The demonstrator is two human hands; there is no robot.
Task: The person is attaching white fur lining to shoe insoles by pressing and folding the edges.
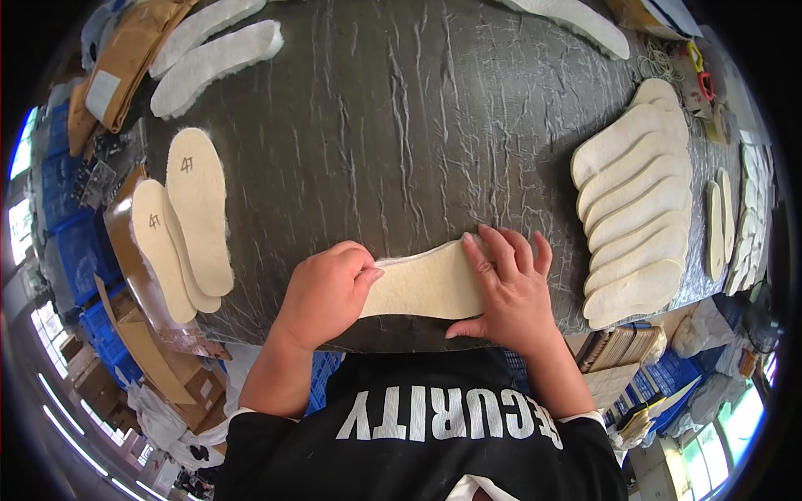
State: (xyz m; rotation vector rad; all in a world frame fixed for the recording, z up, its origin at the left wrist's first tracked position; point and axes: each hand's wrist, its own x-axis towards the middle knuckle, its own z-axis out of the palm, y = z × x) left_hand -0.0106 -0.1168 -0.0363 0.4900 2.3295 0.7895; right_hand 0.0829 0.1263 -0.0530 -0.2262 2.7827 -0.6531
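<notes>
A cream felt insole [424, 282] lies crosswise on the dark table in front of me, near the front edge. Thumb and fingers of my left hand [327, 288] are pinched on its upper edge at the left end, and the hand hides that end. Over the right end rests my right hand [515, 292], fingers spread, the thumb by the lower edge and the fingertips past the upper edge. A thin line of white fluff shows along the insole's upper edge beside my left fingertips.
Stacked insoles [639, 209] fan out at the right. Marked insoles [198, 200] lie at the left, fluffy white ones [217, 67] at the far left, another [576, 21] at the far right. Red-and-yellow scissors [702, 75] sit at the right edge. Blue crates [79, 250] stand beyond the table.
</notes>
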